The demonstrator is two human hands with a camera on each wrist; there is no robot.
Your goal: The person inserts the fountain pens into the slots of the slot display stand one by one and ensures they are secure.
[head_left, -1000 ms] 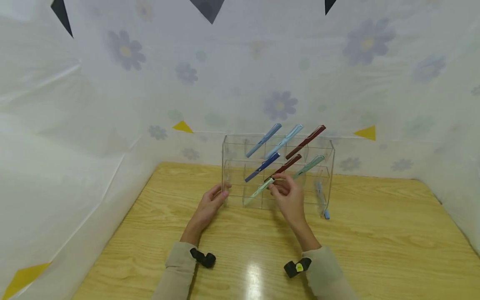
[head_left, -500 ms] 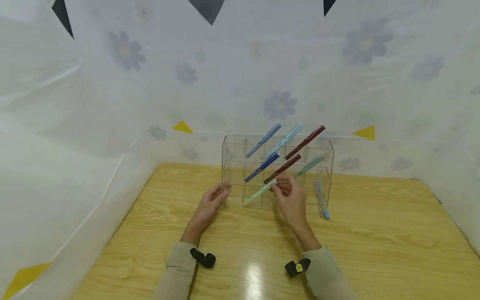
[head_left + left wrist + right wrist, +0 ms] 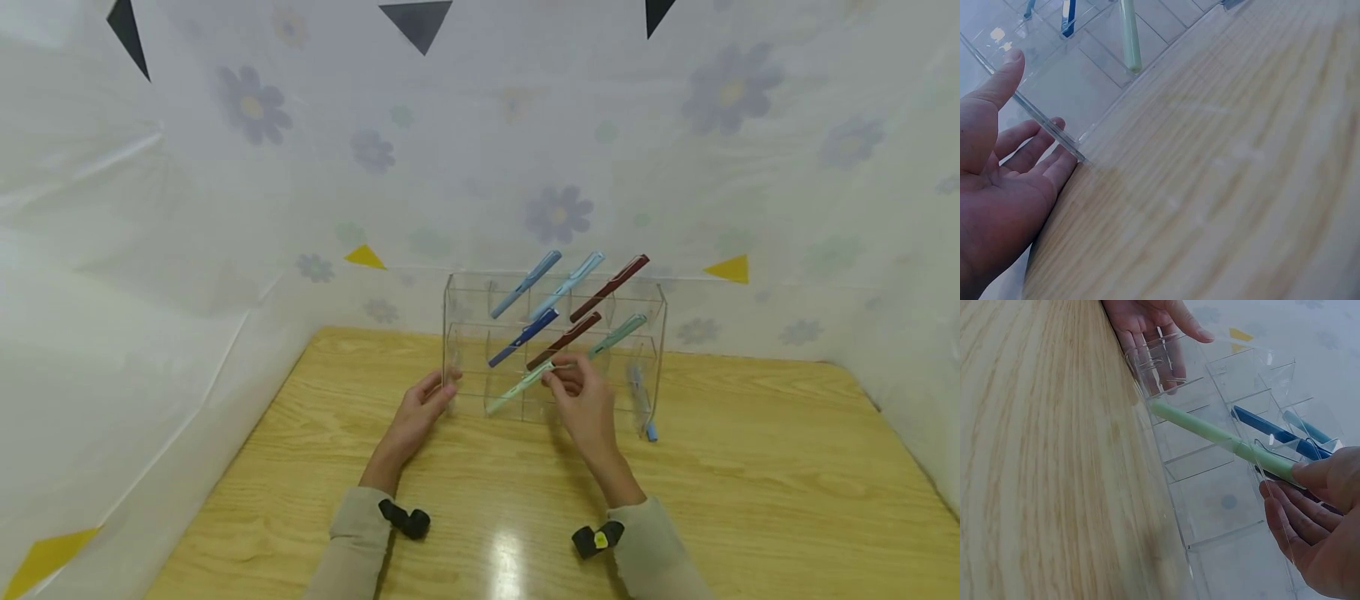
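Note:
A clear divided pen rack (image 3: 467, 392) stands on the table, with capped pens slanting out of its tiers. My right hand (image 3: 588, 404) pinches the upper end of a light green pen (image 3: 517, 390) between thumb and fingers. The pen's lower end is inside the bottom tier, seen through the clear front in the right wrist view. At the rack's left end, my left hand (image 3: 416, 412) rests against the side panel, thumb toward the front and fingers extended along it. Just above the green pen are a dark blue pen (image 3: 522, 338) and a dark red pen (image 3: 562, 342).
The top tier holds a grey-blue pen (image 3: 527, 284), a light blue pen (image 3: 567, 285) and another dark red pen (image 3: 610, 288). A teal pen (image 3: 618, 335) leans in the middle tier. A blue pen (image 3: 652, 432) shows at the rack's right end. A flower-patterned sheet (image 3: 480, 167) hangs behind.
My right hand has shifted slightly right, and more of the light green pen and the middle dark red pen shows. The left hand stays at the rack's side.

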